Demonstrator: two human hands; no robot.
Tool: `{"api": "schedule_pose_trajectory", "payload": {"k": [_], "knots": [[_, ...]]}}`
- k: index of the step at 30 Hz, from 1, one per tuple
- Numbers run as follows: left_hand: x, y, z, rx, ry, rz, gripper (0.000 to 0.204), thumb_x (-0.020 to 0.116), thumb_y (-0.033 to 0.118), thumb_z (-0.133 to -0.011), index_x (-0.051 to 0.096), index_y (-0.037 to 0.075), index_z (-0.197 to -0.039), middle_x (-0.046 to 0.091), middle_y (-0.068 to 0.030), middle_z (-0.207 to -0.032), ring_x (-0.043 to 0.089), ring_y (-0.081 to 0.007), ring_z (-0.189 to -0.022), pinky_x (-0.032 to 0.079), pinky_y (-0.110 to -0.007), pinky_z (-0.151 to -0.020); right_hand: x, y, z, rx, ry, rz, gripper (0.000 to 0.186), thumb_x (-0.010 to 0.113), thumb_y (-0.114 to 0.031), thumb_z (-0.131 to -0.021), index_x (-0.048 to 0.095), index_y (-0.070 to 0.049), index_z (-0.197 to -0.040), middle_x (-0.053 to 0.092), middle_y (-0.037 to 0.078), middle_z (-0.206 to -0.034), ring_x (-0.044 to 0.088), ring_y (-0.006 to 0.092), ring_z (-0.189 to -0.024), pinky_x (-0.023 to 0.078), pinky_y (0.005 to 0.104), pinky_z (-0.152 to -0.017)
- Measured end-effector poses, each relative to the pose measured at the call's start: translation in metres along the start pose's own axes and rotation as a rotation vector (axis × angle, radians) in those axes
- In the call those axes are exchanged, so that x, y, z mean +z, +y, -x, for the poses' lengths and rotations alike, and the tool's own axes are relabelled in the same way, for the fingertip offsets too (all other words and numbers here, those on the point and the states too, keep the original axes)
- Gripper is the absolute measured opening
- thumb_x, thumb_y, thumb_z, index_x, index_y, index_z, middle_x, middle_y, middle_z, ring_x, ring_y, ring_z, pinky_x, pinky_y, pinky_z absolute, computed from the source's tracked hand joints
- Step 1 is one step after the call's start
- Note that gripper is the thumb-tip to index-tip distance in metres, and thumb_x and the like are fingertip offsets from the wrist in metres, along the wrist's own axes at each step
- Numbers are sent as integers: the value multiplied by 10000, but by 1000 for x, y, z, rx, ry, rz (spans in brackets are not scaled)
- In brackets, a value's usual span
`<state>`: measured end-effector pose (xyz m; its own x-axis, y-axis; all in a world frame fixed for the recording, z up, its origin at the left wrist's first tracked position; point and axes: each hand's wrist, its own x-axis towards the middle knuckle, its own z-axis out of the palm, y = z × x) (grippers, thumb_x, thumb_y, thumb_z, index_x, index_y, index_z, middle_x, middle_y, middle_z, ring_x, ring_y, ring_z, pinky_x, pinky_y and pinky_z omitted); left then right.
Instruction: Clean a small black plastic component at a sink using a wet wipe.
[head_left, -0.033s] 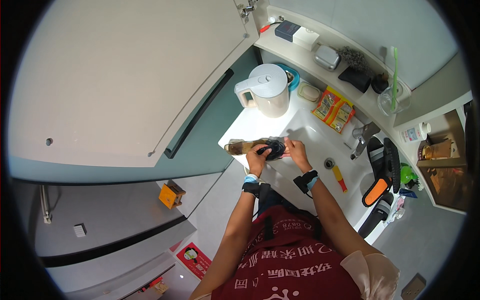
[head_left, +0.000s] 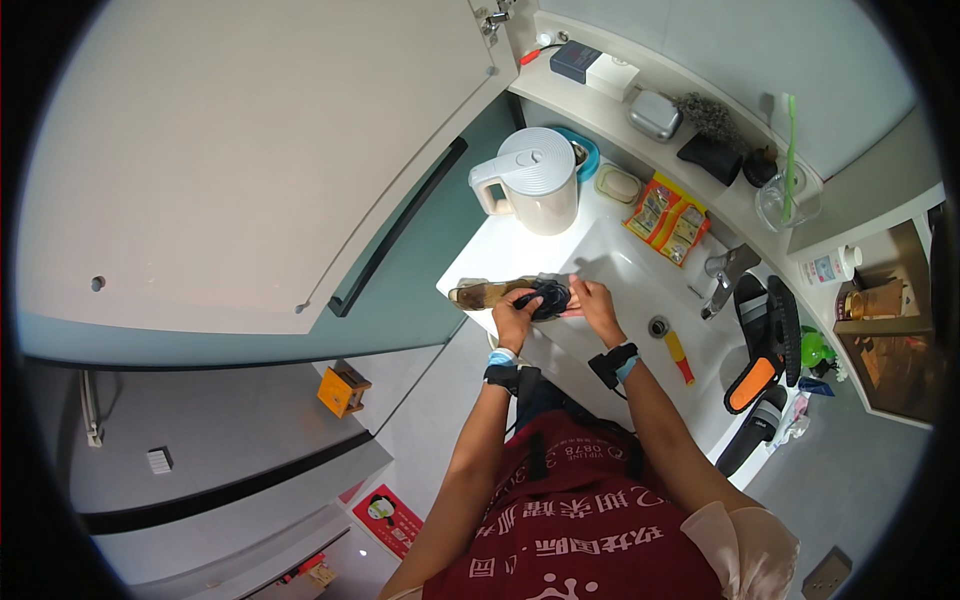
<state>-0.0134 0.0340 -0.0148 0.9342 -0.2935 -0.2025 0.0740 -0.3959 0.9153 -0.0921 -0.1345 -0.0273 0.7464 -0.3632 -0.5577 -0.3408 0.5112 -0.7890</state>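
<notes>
Over the near left corner of the white washbasin counter, both my hands work at a black, crumpled, strand-like bundle [head_left: 549, 298]. It lies against a long, glossy brown piece [head_left: 478, 296] that reaches out to the left. Whether the two are one thing I cannot make out. My left hand [head_left: 513, 322] is closed, its thumb and fingers pinching the bundle's left side. At the bundle's right edge, my right hand [head_left: 597, 309] has its fingers drawn together on it. Dark bands sit on both my wrists.
A lidded white pitcher [head_left: 540, 185] stands behind my hands. The sink [head_left: 625, 265] holds a red-and-yellow handled tool [head_left: 680, 358] beside the drain. Along its right side are a faucet [head_left: 730, 283] and black slippers [head_left: 765, 330]. A cabinet door [head_left: 250, 150] spreads across the upper left.
</notes>
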Motion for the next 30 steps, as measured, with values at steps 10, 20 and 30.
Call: {"api": "schedule_pose_trajectory", "payload": {"k": [10, 20, 30], "knots": [[3, -5, -4, -60, -69, 122, 179, 778, 18, -806, 727, -8, -975, 723, -38, -894, 635, -108, -775, 521, -246, -738, -7, 38, -4, -136, -153, 16, 139, 683, -5, -878, 662, 83, -984, 692, 98, -921, 669, 152, -781, 602, 299, -724], [-2, -18, -6, -73, -67, 190, 171, 773, 28, -812, 725, -19, -969, 729, -60, -879, 647, -120, -768, 526, -254, -737, 8, 43, -2, -176, -113, -20, 146, 742, -30, -846, 662, 77, -906, 685, 76, -823, 664, 144, -701, 589, 269, -611], [-2, -29, -8, -73, -67, 184, 147, 742, -13, -834, 715, -29, -978, 718, -44, -889, 628, -105, -764, 515, -236, -725, 10, 20, 17, -106, -102, 122, 203, 732, -122, -886, 661, 58, -948, 690, 90, -858, 671, 141, -709, 581, 263, -638]]}}
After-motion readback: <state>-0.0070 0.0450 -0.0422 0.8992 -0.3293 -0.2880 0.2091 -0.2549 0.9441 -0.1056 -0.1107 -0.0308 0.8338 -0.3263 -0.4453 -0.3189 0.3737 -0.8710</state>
